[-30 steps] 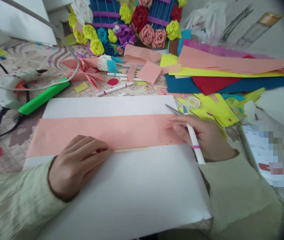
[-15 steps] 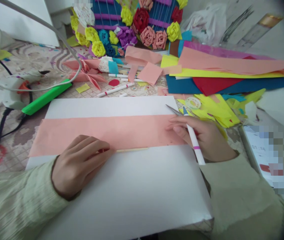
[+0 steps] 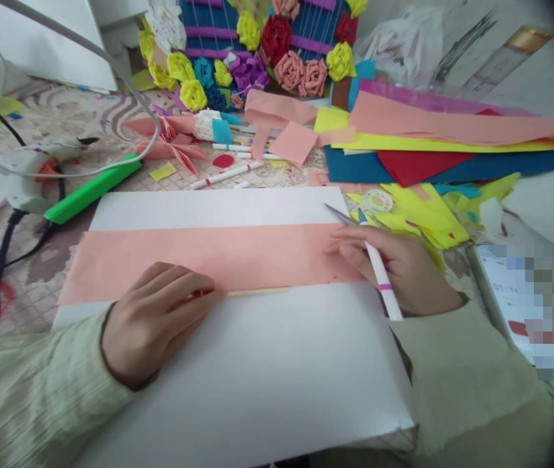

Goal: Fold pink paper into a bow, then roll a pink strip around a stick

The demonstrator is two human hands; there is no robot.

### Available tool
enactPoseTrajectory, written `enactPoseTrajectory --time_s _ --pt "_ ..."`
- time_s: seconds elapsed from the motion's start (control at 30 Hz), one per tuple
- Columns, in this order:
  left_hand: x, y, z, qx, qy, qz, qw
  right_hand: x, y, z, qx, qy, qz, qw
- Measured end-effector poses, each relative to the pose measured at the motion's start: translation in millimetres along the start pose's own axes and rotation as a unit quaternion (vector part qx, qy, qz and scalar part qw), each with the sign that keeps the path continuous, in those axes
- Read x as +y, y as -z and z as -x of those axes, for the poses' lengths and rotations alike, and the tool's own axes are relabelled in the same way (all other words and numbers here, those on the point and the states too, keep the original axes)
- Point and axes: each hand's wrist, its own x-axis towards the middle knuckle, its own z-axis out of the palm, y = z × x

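Observation:
A long strip of pink paper (image 3: 169,250) lies flat across a white board (image 3: 267,364). My left hand (image 3: 160,322) rests at the strip's lower edge, fingertips pinched on a thin wooden stick (image 3: 258,292) that lies along that edge. My right hand (image 3: 403,266) rests over the strip's right end, its fingers curled. A white marker pen (image 3: 382,276) with a purple band and blue tip is tucked in this hand. Pointed scissors (image 3: 339,214) stick out beyond the right fingers; their handles are hidden, and I cannot tell how they are held.
Behind the board lie loose markers (image 3: 225,175) and pink scraps (image 3: 293,142). Coloured paper sheets (image 3: 432,123) are stacked at the back right, near yellow scraps (image 3: 417,211). A phone (image 3: 505,299) sits right. A glue gun (image 3: 33,175) and green case (image 3: 91,188) stand left.

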Motion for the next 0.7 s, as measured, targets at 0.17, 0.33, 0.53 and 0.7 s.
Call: enactPoseTrajectory --time_s 0.17,0.33,0.53,0.7 --pt "0.1 0.2 0.6 -0.001 0.008 0.001 1.0 0.2 0.3 -0.2 -0.002 -0.005 0.001 1.0" --pt "-0.5 -0.2 1.0 -0.002 0.007 0.006 1.0 0.6 0.0 -0.2 -0.003 -0.002 0.0 1.0" --pt "-0.8 -0.7 0.8 0.002 0.01 0.002 1.0 0.0 -0.3 0.1 -0.004 -0.006 -0.001 1.0" --pt "-0.7 -0.8 1.0 -0.005 0.019 0.0 1.0 -5.2 1.7 -0.7 0.03 -0.013 0.001 0.999"
